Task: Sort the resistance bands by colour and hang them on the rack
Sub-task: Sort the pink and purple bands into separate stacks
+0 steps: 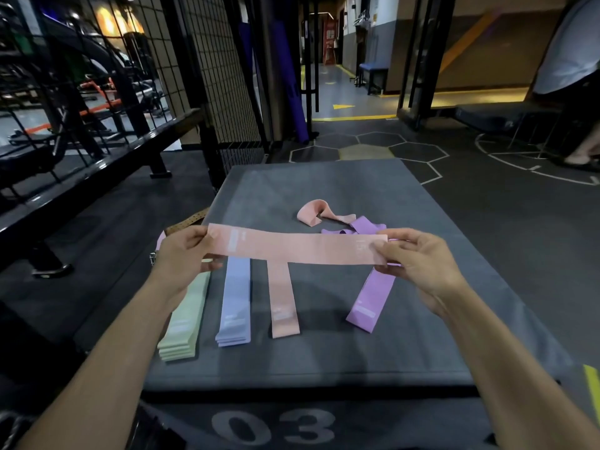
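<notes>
While left hand [185, 254] and right hand [418, 264] pinch its ends | pink band [298, 248] taut, flat | white print, apparently labels

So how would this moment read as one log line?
stage: sorting | left hand + right hand: pinch pink band flat | box: four colour piles

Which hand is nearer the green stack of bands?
Left. The left hand pinches the pink band right above the green stack's far end; the right hand holds the band's other end, beyond the purple band.
</notes>
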`<state>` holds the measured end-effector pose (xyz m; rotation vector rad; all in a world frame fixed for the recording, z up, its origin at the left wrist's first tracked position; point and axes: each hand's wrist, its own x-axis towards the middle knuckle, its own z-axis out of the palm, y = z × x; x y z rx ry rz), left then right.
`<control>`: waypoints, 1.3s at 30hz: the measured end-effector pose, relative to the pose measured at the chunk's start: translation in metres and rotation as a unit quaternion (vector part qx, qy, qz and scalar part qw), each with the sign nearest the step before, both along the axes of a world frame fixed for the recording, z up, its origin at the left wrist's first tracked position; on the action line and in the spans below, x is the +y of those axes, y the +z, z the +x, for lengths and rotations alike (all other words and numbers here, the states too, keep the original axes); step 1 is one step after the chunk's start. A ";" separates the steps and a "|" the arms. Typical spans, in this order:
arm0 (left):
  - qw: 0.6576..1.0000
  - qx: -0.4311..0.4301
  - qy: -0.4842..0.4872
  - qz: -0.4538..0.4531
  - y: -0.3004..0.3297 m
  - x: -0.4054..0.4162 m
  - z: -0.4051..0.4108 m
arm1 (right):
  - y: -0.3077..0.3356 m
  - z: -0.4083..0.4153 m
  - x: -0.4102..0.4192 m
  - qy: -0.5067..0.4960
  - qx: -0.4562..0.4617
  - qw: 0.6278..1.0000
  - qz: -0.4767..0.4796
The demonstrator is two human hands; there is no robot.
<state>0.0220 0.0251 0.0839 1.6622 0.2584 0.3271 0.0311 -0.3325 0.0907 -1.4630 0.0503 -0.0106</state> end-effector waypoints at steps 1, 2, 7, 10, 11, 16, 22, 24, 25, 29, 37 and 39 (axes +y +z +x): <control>1.000 0.014 -0.006 0.009 -0.002 0.003 0.000 | -0.001 0.001 -0.001 -0.007 -0.001 1.000 -0.005; 0.999 0.026 -0.011 0.016 -0.005 0.006 -0.001 | -0.002 0.002 -0.002 -0.016 -0.001 1.000 -0.010; 0.994 0.077 -0.075 0.015 -0.007 0.009 -0.011 | -0.008 0.010 -0.007 -0.072 0.007 0.997 -0.035; 0.983 0.109 -0.136 0.052 -0.007 0.010 -0.017 | -0.011 0.015 -0.009 -0.102 0.008 0.993 -0.051; 0.978 0.117 -0.153 0.081 -0.007 0.010 -0.019 | -0.012 0.017 -0.010 -0.109 0.006 0.992 -0.060; 0.928 0.153 -0.219 0.258 -0.003 0.005 -0.026 | -0.018 0.025 -0.010 -0.137 -0.014 0.983 -0.120; 0.892 0.192 -0.241 0.331 -0.006 -0.005 -0.029 | -0.006 0.026 0.008 -0.130 -0.072 0.986 -0.080; 0.881 0.203 -0.252 0.344 -0.007 -0.010 -0.031 | 0.000 0.029 0.014 -0.128 -0.093 0.984 -0.081; 0.877 0.204 -0.257 0.351 -0.008 -0.013 -0.031 | 0.003 0.033 0.017 -0.129 -0.102 0.982 -0.092; 0.862 0.212 -0.272 0.370 -0.007 -0.022 -0.030 | 0.017 0.053 0.034 -0.104 -0.137 0.968 -0.180; 0.883 0.257 -0.290 0.264 -0.021 -0.013 -0.022 | 0.021 0.163 0.078 -0.042 -0.200 0.864 -0.460; 0.890 0.257 -0.278 0.255 -0.022 -0.016 -0.022 | 0.011 0.189 0.096 -0.022 -0.180 0.858 -0.481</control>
